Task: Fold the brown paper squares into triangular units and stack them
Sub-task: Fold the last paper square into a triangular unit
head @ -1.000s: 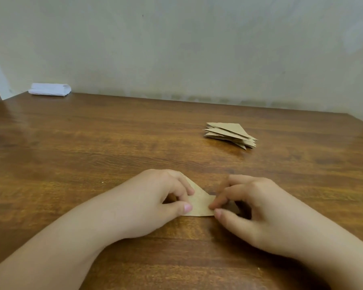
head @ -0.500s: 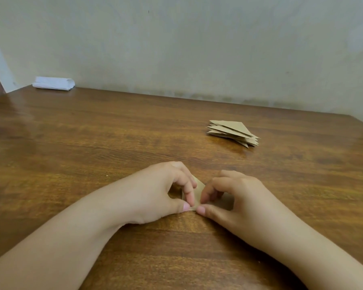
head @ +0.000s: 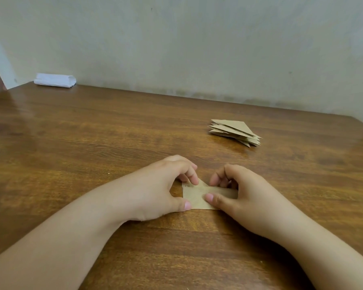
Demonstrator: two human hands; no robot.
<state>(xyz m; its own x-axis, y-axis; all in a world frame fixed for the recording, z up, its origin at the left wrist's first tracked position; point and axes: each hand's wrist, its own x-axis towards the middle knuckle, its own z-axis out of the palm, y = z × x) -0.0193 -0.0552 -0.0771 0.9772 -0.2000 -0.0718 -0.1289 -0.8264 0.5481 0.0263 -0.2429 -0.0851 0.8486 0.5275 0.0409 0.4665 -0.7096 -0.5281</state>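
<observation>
Between both hands, flat on the wooden table (head: 92, 143), lies the brown paper piece (head: 197, 196). Left hand (head: 155, 189) pinches its left edge; right hand (head: 239, 193) pinches its right part under the thumb. Best to align edges first (then crease firmly), well short of the stack of folded triangles (head: 235, 130).

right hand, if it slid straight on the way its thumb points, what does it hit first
The right hand has its thumb aimed left across the brown paper, so it would probably meet the left hand first, at its thumb.

left hand (head: 155, 185), right hand (head: 239, 191), fingers curled, pinching
</observation>
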